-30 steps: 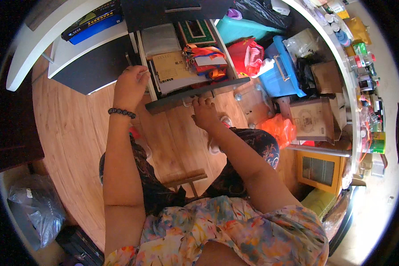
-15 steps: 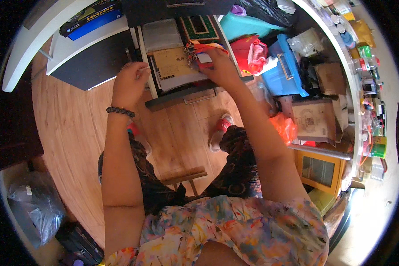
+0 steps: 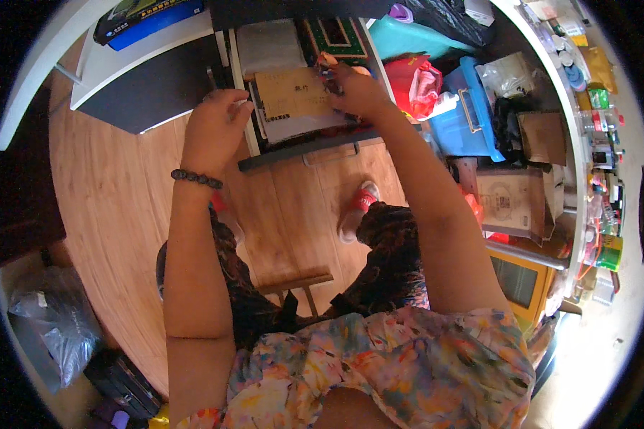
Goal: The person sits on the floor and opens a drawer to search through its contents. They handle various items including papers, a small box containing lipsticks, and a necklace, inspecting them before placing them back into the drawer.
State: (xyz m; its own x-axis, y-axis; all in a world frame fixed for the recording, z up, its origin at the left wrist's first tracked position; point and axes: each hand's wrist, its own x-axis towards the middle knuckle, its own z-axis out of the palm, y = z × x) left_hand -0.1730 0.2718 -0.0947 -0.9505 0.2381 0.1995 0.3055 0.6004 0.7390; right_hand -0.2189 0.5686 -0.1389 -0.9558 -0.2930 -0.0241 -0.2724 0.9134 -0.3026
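In front of me a drawer [image 3: 265, 159] is pulled out. Inside it lie a clear plastic sleeve [image 3: 266, 44], a tan envelope [image 3: 283, 89] on white paper, and a green-and-gold patterned box [image 3: 335, 37]. My right hand [image 3: 361, 91] is at the drawer's right side, its fingers curled round a bundle of orange ribbon [image 3: 328, 58] with small dark bits hanging from it; much of the bundle is hidden. My left hand [image 3: 218, 121], with a dark bead bracelet [image 3: 196, 178] at its wrist, is by the drawer's left edge. Its thumb and fingers are pinched, with a tiny whitish spot between them.
A black cabinet front [image 3: 150, 86] stands left of the drawer. On the right are a red bag [image 3: 411, 82], a blue plastic bin [image 3: 469, 118] and a cardboard box [image 3: 511, 200]. Bottles line a ledge at the far right. A wooden bar [image 3: 297, 284] sits between my legs.
My right hand has shifted slightly right with the ribbon bundle, and less of the ribbon shows. The red and white piece beneath that hand is out of sight. My left hand stays pinched.
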